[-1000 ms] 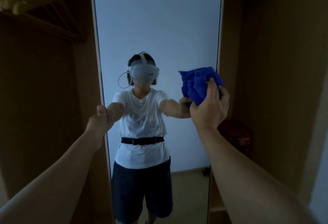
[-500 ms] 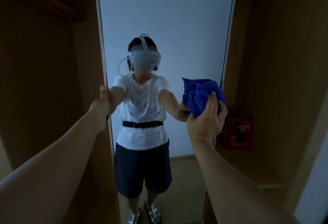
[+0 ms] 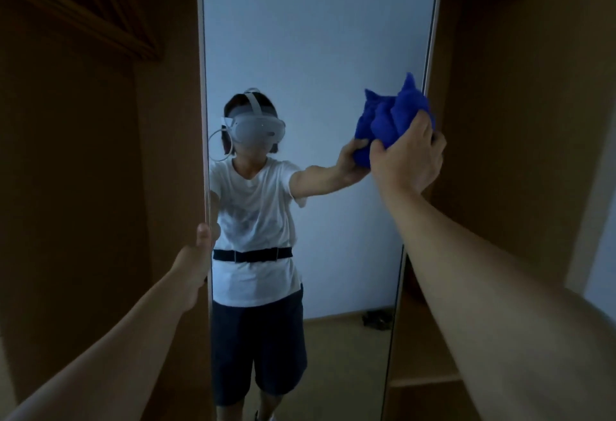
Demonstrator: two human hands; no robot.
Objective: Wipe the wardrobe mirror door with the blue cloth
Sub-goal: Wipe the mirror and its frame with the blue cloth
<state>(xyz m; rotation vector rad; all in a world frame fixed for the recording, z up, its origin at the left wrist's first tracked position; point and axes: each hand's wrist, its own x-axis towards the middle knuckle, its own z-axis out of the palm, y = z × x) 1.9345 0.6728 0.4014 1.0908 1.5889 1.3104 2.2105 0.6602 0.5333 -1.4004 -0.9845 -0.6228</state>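
Our right hand bunches the blue cloth against the mirror door at three o'clock; our left hand grips its edge at nine. Mid-wipe, we judge; next, sweep across.

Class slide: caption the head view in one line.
Right hand presses blue cloth on mirror door; left hand grips its edge.
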